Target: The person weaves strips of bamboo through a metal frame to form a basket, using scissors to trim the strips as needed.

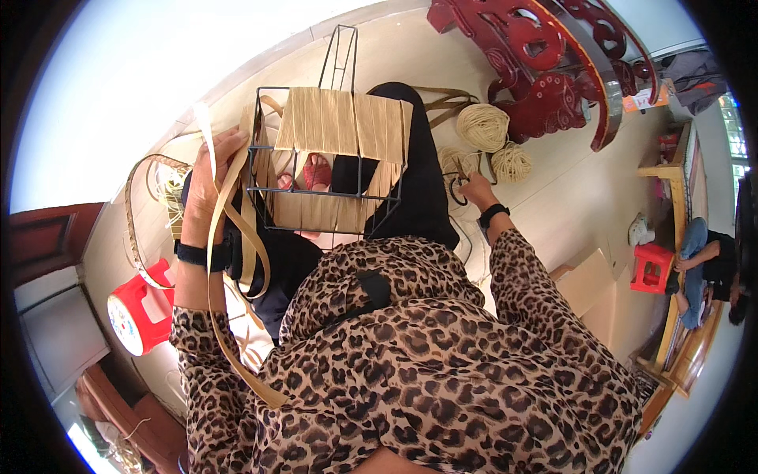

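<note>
L hand [219,158]: fingers closed on the tan strip [232,182], at the frame's 9 o'clock edge.
R hand [476,191]: out at approx. 4 o'clock, by a dark loop [452,188]; can't tell if I'm clamped on it.
Strip feel: prob. light, soft, bendy, maybe a bit slick; likely creases, so best pinched flat, close to the wire.
Strip look: flat, matte; loops down at 7 o'clock, tail end over my patterned top [410,355].
Wire frame [360,175]: across my thighs, at 12 o'clock from my waist.
Frame feel: prob. light but stiff; best held by an outer bar, w/o squashing the wraps.
Frame look: black, open box; tan wrapped panel [324,122] up top, narrow wire piece sticking out at 12.
Yarn balls [483,127]: cream, floor, approx. 2–3 o'clock.
</note>
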`<act>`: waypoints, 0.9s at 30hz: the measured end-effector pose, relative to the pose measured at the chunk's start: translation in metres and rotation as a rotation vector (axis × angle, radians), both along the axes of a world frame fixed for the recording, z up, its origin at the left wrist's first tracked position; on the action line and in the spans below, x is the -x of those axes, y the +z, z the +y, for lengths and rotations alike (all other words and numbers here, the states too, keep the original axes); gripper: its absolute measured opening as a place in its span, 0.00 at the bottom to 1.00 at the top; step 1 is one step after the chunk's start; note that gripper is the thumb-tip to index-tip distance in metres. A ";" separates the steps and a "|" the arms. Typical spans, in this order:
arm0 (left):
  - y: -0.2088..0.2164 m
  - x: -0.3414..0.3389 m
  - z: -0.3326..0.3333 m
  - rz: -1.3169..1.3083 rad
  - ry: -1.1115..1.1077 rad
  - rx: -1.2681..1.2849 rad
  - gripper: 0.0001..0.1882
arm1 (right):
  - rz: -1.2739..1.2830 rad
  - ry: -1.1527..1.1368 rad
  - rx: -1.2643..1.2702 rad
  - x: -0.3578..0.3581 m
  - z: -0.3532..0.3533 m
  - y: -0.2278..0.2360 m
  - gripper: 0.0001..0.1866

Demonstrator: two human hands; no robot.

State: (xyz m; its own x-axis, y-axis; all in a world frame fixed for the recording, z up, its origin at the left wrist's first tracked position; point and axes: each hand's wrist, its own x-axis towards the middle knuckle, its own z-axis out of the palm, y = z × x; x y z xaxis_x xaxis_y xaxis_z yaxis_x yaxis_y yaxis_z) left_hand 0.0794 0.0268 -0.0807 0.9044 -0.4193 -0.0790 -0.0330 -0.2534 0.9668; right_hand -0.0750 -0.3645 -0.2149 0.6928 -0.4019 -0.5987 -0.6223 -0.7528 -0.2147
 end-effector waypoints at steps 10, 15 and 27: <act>0.038 0.026 -0.008 0.400 0.227 0.167 0.13 | -0.163 -0.202 -0.030 -0.006 0.016 -0.023 0.19; 0.036 0.032 0.004 0.531 0.274 0.244 0.15 | -0.157 -0.158 0.003 -0.025 0.006 -0.023 0.15; 0.066 0.063 -0.014 0.747 0.442 0.385 0.13 | 0.090 -0.020 0.047 -0.028 -0.004 -0.001 0.14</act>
State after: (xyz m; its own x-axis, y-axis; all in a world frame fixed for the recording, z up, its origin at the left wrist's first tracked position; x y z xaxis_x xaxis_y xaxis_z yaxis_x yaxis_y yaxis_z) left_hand 0.0164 0.0124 -0.0146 0.7587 -0.1693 -0.6290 0.6506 0.2456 0.7186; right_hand -0.0475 -0.3690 -0.2159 0.6288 -0.4446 -0.6379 -0.6524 -0.7480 -0.1219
